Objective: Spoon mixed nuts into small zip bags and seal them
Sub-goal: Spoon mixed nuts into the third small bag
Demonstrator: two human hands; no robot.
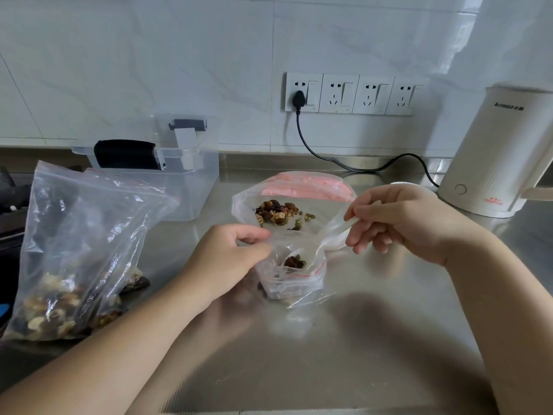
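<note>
At nine o'clock a large bag of mixed nuts (68, 265) slumps on the steel counter (374, 339), then the left hand (227, 262) pinches open a small zip bag (294, 280) at centre, while at three o'clock the right hand (401, 220) grips a white spoon (311, 253) of nuts inside its mouth.

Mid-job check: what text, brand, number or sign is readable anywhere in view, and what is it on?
"CHIGO", best reading of the grey print, slightly blurred, followed by small unreadable characters: on the upper body of the cream electric kettle.
Red mark near that kettle's base: too small and blurred to read.
White wall sockets: no readable lettering.
Clear zip bags, clear plastic storage box: no print visible.
</note>
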